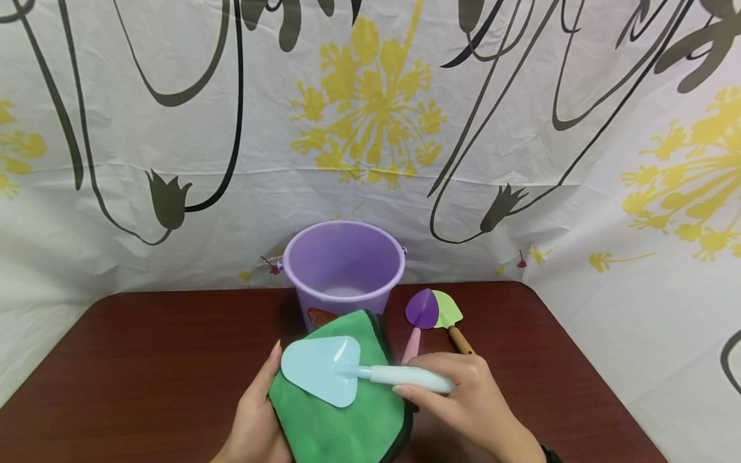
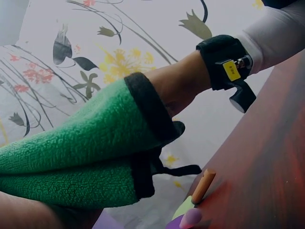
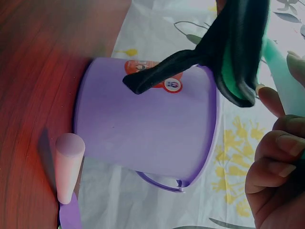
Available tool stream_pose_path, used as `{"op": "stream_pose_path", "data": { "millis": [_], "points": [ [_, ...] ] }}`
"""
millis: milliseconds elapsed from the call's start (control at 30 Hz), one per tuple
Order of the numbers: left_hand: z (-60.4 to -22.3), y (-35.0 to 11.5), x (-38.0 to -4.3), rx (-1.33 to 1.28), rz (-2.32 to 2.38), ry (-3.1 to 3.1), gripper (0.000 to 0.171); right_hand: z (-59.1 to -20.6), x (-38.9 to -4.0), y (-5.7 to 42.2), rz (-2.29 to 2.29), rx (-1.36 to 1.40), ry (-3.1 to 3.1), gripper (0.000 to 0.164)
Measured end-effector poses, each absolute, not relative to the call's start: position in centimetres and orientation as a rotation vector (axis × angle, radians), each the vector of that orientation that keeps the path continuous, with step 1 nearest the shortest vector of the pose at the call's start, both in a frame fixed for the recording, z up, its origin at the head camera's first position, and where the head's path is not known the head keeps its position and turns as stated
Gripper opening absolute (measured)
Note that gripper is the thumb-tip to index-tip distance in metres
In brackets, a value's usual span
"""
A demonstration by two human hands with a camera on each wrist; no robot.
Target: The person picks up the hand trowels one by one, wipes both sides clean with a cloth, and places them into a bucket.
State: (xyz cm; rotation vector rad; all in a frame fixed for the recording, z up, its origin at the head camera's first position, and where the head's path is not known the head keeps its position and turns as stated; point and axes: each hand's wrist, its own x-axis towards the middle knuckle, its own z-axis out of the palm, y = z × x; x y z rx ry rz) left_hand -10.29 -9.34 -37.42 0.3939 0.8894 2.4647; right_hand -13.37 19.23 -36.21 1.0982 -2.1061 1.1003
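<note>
While the green cloth is supported by the left hand, the light blue trowel is held over it by the right hand.

Left grip: cloth is gripped from its left side, thumb along the edge; the other fingers are mostly hidden beneath, so their curl can't be seen. Right grip: the pale handle is pinched between thumb and fingers, blade pointed toward the left hand. Blade is set across the upper face of the cloth, its rounded tip near the left thumb; whether contact is made can't be told.

Cloth is folded, edged in dark trim, and a dark strap is left hanging off it, seen from the right wrist.

Purple bucket is stood upright on the dark red table, just beyond the cloth, its front partly covered by it. A red label is carried on its side.

Right of the bucket, two more trowels are laid on the table: a purple trowel with a pink handle, and a light green trowel with a brown handle. Green blade is partly overlapped by the purple one.

Table is backed by a white curtain printed with yellow and grey flowers. From the left wrist, a dark wristband with a yellow tag is seen on the right arm, beside a white sleeve.
</note>
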Motion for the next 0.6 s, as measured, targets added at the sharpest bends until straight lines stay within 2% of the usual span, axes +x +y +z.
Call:
{"op": "stream_pose_path", "data": {
  "millis": [167, 400, 600],
  "points": [
    [-37.5, -9.2, -10.2, 0.471, 2.447, 0.763, 0.065, -36.3, -13.5, 19.3, 1.087, 1.117, -2.095, 0.030],
    [-37.4, -9.4, -10.2, 0.363, 2.467, 0.919, 0.057, -36.1, -13.7, 19.9, 1.025, 1.132, -2.091, 0.028],
    [-36.9, -9.8, -10.5, 0.565, 2.495, 0.728, 0.063, -35.4, -13.9, 20.9, 0.973, 1.055, -2.129, 0.027]
  ]
}}
